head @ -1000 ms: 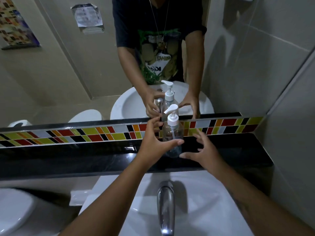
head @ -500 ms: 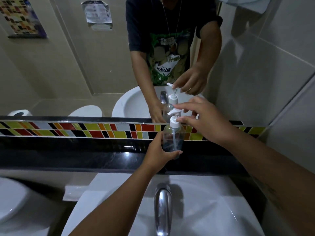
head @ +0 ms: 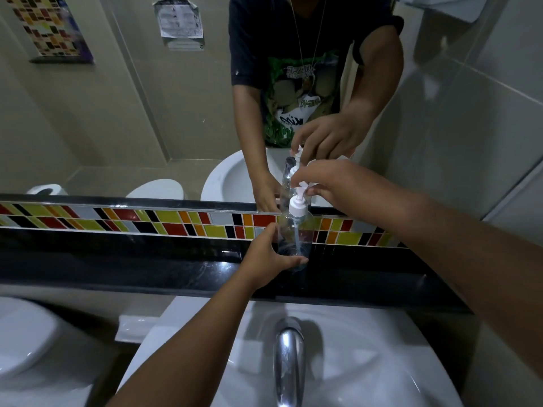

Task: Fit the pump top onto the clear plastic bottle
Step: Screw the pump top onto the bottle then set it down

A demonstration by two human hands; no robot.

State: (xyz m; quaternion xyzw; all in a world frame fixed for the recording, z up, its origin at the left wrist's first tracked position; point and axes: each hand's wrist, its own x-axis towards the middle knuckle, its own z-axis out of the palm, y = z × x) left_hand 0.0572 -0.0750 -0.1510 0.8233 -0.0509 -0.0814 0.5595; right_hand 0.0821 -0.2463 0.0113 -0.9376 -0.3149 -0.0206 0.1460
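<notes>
- The right hand (head: 332,183) comes in from above, its fingertips pinched together on the white pump top (head: 298,201) at the nozzle head.
- The left hand (head: 269,257) is closed around the lower body of the clear plastic bottle (head: 293,233), steadying it upright on the black ledge (head: 147,265) below the mirror (head: 117,113).
- The pump's collar sits at the bottle neck and its dip tube runs down inside the bottle, so the step in hand looks like seating or screwing the top down; whether the threads have caught cannot be told.
- The next move likely calls for turning the collar while the left hand keeps the bottle from spinning.
- The bottle looks almost empty; any liquid at its base is hidden by the fingers.
- Nearer the camera lie the white sink (head: 367,362) and the chrome tap (head: 289,356).
</notes>
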